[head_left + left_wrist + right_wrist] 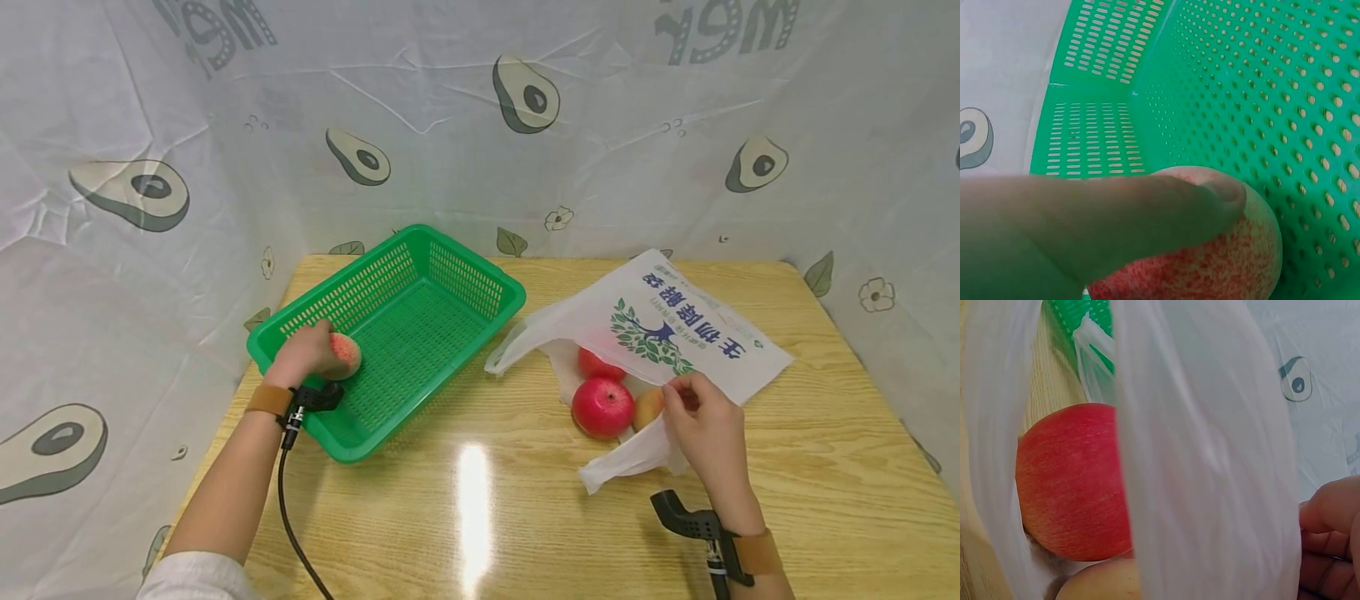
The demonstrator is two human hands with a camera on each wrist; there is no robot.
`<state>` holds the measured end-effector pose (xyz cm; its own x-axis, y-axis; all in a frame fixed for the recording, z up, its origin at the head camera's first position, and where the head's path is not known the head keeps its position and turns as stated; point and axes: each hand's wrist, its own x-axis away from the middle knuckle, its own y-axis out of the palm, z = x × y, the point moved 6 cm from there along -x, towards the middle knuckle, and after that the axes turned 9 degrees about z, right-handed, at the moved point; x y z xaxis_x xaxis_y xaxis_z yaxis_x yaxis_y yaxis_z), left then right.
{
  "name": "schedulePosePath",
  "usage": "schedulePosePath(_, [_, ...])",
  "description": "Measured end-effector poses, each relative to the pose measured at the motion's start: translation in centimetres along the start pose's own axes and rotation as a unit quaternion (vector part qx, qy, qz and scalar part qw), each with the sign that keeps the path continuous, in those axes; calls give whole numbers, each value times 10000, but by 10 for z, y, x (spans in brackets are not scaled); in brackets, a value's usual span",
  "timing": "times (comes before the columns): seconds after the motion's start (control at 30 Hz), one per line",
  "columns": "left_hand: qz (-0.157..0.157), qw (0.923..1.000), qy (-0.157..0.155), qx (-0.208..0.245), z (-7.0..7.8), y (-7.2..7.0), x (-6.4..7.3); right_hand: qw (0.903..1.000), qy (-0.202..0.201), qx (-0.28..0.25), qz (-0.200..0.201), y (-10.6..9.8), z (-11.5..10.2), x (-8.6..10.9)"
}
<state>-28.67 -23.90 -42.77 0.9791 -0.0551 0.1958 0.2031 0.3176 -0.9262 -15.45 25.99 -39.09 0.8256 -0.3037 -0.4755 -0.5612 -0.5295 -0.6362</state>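
Head view first: the left hand point(306, 350) is down inside the green basket point(431, 329), its fingers curled around a speckled pink fruit point(347, 357) near the basket's close left corner; from the left wrist, the thumb lies across its top. The right hand point(707, 417) pinches the edge of the white plastic bag point(660, 321) between thumb and forefinger. Under that film, on the desk point(525, 508), sit a big red apple point(602, 407), another red fruit point(597, 363) just behind it and a yellowish one point(647, 407) alongside.

I'd judge the pink fruit firm, fairly light and easily bruised; a hold around its widest part, without squeezing, should suit it. The apple looks smooth and heavier, perhaps a bit slippery, so best cupped from the sides. The bag seems limp and flimsy, and a pinch at the edge is about right.
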Motion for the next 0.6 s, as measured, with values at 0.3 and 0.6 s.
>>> schedulePosePath(0.3, [396,9981,211,428,24,-17,7,10000,-2,50,-55,-1,2,-2])
schedulePosePath(0.6, [855,9919,696,632,79,-46,25,10000,-39,-14,2,-2,-1,-1])
